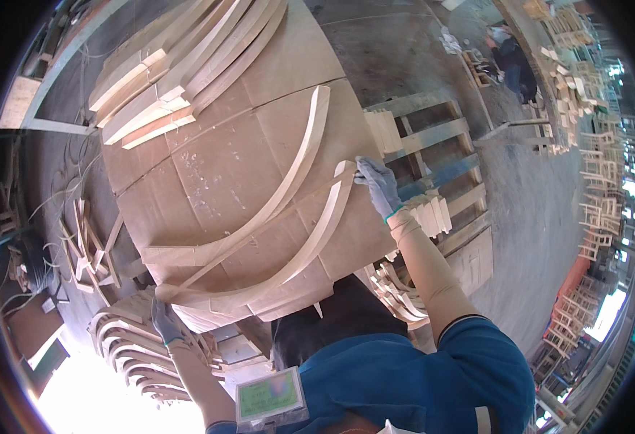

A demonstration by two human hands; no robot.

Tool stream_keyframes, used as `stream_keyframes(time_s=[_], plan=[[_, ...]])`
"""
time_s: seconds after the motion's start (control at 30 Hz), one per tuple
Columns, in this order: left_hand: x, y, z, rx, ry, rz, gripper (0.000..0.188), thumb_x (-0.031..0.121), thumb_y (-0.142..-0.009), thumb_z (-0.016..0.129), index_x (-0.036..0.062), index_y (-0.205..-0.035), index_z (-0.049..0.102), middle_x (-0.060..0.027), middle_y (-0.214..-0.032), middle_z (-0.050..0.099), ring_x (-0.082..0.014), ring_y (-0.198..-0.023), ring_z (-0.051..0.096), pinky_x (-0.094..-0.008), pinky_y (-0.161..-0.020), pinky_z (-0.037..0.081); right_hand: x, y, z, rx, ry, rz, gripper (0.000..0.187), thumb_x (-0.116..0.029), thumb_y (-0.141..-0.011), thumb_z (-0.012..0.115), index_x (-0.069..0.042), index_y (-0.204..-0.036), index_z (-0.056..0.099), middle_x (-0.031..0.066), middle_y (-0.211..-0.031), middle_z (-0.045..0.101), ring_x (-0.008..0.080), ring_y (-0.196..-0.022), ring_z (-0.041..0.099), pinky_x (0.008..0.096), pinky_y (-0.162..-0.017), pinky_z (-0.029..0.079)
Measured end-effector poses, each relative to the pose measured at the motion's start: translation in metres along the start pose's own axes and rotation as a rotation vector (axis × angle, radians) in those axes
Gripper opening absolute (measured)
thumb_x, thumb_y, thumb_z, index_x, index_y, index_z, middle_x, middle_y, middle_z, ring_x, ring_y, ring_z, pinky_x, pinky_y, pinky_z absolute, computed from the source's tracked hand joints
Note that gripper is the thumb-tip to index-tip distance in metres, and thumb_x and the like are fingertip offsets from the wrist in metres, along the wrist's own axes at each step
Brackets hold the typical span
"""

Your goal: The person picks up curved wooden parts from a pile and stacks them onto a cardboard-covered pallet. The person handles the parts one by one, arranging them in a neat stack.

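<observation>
A curved wooden piece [321,235] spans between my two gloved hands over a cardboard-covered work surface [212,173]. My right hand [379,186] pinches its upper right end, fingers closed. At the lower left end, my left hand [165,322] is closed around the wood, its fingertips partly hidden. A thin straight strip [239,249] runs between the two ends of this piece; whether it is joined to them I cannot tell. Just beyond lies a second curved wooden piece [301,165], resting on the cardboard and held by neither hand.
Tied bundles of curved wood [154,94] lie at the far left of the cardboard. More curved pieces [133,347] are stacked below my left hand. To the right sit a wooden pallet [440,137] and light wood blocks [430,213]. A person [514,65] is farther back.
</observation>
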State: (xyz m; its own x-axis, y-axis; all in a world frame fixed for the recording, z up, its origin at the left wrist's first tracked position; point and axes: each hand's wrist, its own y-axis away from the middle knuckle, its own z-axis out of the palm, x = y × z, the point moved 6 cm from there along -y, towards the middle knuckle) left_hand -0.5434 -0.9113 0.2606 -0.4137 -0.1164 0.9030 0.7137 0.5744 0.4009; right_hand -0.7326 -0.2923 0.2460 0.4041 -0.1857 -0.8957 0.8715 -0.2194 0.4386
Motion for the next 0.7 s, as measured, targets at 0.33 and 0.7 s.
stream_keyframes(time_s=[0.33,0.7], plan=[[0.015,-0.022,-0.048,0.135,0.063,-0.016,0.026,0.002,-0.086,0.054,-0.006,-0.11,0.06,-0.0127,-0.105,0.063,-0.0228,-0.095,0.061,-0.0304,-0.084,0.05,-0.016,0.016,0.037,-0.254,1.318,-0.594,0.038,-0.019,-0.088,0.058,0.001,-0.121,0.054,0.0176,-0.118,0.058,0.0303,-0.108,0.055,0.0367,-0.093,0.043],[0.001,-0.042,-0.042,0.022,0.018,-0.146,0.029,0.006,-0.088,0.055,-0.0055,-0.115,0.057,-0.0095,-0.106,0.062,-0.0163,-0.09,0.061,-0.0271,-0.08,0.05,0.014,0.002,-0.011,-0.112,0.553,-0.17,0.039,-0.018,-0.095,0.052,0.005,-0.126,0.047,0.0126,-0.121,0.052,0.0181,-0.103,0.055,0.0315,-0.086,0.048]])
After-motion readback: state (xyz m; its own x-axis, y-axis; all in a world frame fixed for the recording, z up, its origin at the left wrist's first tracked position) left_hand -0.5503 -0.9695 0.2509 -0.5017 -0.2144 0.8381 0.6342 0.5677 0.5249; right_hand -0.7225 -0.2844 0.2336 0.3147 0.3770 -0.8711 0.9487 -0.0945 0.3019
